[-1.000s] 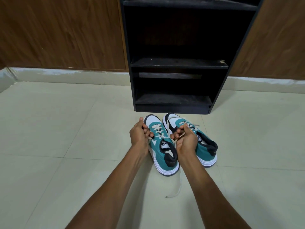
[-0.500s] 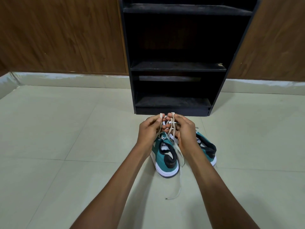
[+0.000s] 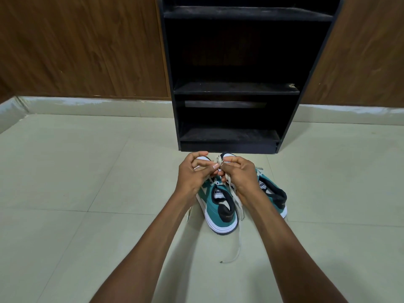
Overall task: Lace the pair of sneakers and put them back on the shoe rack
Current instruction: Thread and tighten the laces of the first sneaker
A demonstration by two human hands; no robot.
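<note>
Two teal, white and black sneakers stand side by side on the tiled floor, toes toward the rack. The left sneaker (image 3: 218, 206) lies between my wrists; the right sneaker (image 3: 273, 193) is partly hidden behind my right hand. My left hand (image 3: 193, 173) and my right hand (image 3: 239, 172) meet above the left sneaker's tongue, both pinching its cream lace (image 3: 237, 204). One lace end trails down past the heel onto the floor. The black shoe rack (image 3: 236, 89) stands just beyond the toes.
The rack has bare shelves and stands against a brown wooden wall (image 3: 83, 47) with a pale skirting. Light floor tiles (image 3: 87, 171) spread to the left and right of the sneakers.
My hands rose from the sides of the left sneaker and came together above it, drawing the lace ends up. They now pinch the lace closer together.
</note>
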